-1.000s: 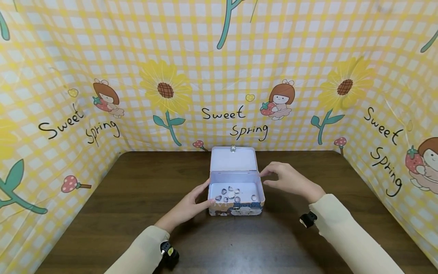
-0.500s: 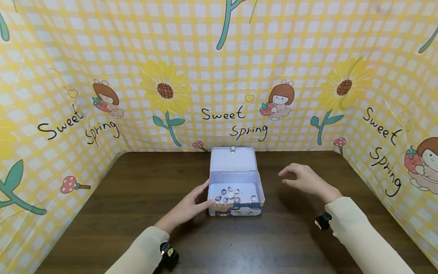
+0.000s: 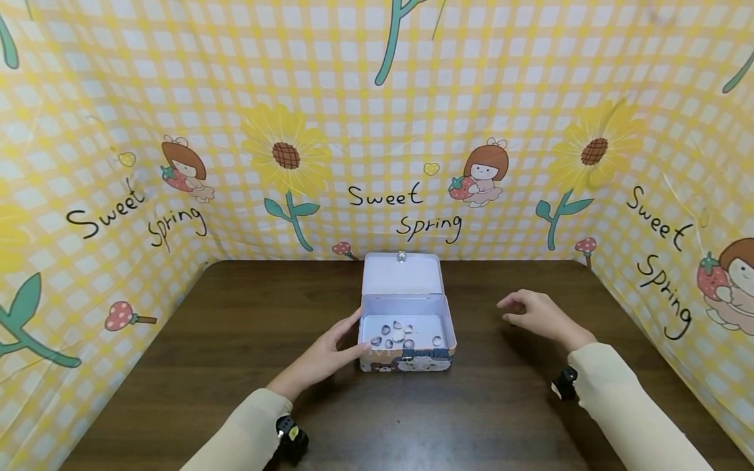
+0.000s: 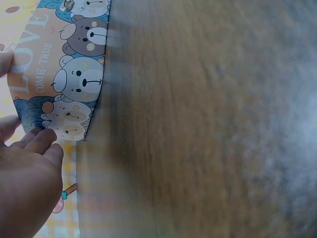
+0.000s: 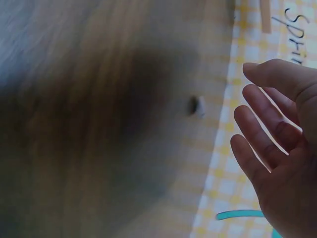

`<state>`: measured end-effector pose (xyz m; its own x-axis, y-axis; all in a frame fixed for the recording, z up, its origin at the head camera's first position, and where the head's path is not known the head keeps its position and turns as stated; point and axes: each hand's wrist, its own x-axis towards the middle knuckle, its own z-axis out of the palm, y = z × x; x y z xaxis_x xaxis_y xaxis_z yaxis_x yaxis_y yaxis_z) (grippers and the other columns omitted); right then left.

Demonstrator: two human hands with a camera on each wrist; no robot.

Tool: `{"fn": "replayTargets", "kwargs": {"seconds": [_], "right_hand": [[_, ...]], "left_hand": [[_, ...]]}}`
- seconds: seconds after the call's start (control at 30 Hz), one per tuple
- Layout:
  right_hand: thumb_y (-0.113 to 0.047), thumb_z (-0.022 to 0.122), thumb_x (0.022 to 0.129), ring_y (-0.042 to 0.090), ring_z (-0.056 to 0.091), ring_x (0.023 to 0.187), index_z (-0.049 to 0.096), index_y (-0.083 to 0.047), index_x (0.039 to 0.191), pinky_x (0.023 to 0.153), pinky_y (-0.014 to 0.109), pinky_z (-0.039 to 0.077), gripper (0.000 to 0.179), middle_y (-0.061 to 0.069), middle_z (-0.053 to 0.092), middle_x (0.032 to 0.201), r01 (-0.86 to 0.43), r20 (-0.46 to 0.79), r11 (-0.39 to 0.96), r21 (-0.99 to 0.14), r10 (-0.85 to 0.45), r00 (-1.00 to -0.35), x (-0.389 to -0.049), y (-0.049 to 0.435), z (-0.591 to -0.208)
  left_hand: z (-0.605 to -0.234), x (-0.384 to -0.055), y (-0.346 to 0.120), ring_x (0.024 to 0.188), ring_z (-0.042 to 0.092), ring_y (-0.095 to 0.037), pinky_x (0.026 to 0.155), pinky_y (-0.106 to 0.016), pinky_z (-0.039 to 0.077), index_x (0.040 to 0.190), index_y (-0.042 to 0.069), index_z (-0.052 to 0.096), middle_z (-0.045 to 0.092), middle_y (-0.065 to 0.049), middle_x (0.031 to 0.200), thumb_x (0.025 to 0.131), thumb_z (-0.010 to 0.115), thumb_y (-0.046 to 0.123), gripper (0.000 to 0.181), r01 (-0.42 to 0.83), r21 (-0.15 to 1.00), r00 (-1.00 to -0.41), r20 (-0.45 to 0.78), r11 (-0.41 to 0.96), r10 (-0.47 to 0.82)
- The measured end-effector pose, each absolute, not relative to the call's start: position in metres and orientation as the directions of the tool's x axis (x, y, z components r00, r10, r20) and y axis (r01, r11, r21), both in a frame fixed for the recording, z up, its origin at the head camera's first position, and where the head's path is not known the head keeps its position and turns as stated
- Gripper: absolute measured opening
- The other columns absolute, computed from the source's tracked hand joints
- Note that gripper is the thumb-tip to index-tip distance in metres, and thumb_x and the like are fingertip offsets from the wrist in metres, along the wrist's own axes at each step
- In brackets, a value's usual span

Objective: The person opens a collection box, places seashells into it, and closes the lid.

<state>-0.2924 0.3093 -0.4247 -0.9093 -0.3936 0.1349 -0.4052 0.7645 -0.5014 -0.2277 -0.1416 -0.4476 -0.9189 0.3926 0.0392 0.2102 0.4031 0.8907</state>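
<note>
A small tin box [image 3: 406,360] with a cartoon bear print stands on the table, its lid [image 3: 402,275] swung back. Several clear, glassy stones [image 3: 398,335] lie on its pale floor. My left hand [image 3: 324,356] holds the box at its left front corner, the thumb at the front and the fingers along the left side; the left wrist view shows this hand [image 4: 32,173] against the printed wall. Right of the box, apart from it, my right hand [image 3: 548,317] hovers with loosely bent fingers. Nothing shows between the fingers of that hand [image 5: 277,134] in the right wrist view.
A dark wooden table [image 3: 235,340] carries the box. A small pale object [image 5: 200,106] is blurred on the table in the right wrist view; its kind is unclear. Yellow checked cloth [image 3: 377,131] hangs round the back and sides.
My right hand has moved away from the box's right side, to the right and slightly nearer. The left hand, the box and the stones keep their places.
</note>
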Motion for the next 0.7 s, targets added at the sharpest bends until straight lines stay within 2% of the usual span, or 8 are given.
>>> {"fn": "replayTargets", "kwargs": {"seconds": [0.3, 0.5, 0.7], "right_hand": [[-0.016, 0.069, 0.096, 0.030, 0.063, 0.098, 0.072, -0.003, 0.118, 0.081, 0.048, 0.052, 0.026, 0.014, 0.067, 0.112, -0.319, 0.053, 0.782, -0.535, -0.345, -0.937, -0.295, 0.326, -0.443], [-0.021, 0.069, 0.097, 0.023, 0.060, 0.092, 0.072, -0.003, 0.119, 0.078, 0.044, 0.051, 0.029, 0.011, 0.066, 0.109, -0.293, 0.024, 0.785, -0.546, -0.335, -0.942, -0.296, 0.331, -0.449], [-0.017, 0.070, 0.096, 0.017, 0.056, 0.083, 0.073, -0.001, 0.117, 0.072, 0.038, 0.047, 0.027, 0.006, 0.066, 0.102, -0.298, 0.006, 0.781, -0.549, -0.353, -0.936, -0.296, 0.331, -0.448]], "left_hand": [[-0.449, -0.228, -0.141, 0.148, 0.022, -0.033, 0.113, -0.062, 0.024, 0.161, 0.023, 0.025, 0.026, -0.008, 0.162, 0.096, 0.070, 0.033, 0.079, 0.217, 0.887, -0.918, 0.043, 0.408, 0.394], [-0.448, -0.229, -0.141, 0.148, 0.022, -0.033, 0.113, -0.061, 0.024, 0.161, 0.022, 0.025, 0.026, -0.008, 0.162, 0.096, 0.070, 0.032, 0.079, 0.223, 0.887, -0.917, 0.049, 0.404, 0.397], [-0.448, -0.229, -0.141, 0.148, 0.023, -0.032, 0.113, -0.061, 0.024, 0.161, 0.023, 0.026, 0.026, -0.008, 0.162, 0.096, 0.071, 0.032, 0.079, 0.221, 0.889, -0.917, 0.049, 0.401, 0.397]]}}
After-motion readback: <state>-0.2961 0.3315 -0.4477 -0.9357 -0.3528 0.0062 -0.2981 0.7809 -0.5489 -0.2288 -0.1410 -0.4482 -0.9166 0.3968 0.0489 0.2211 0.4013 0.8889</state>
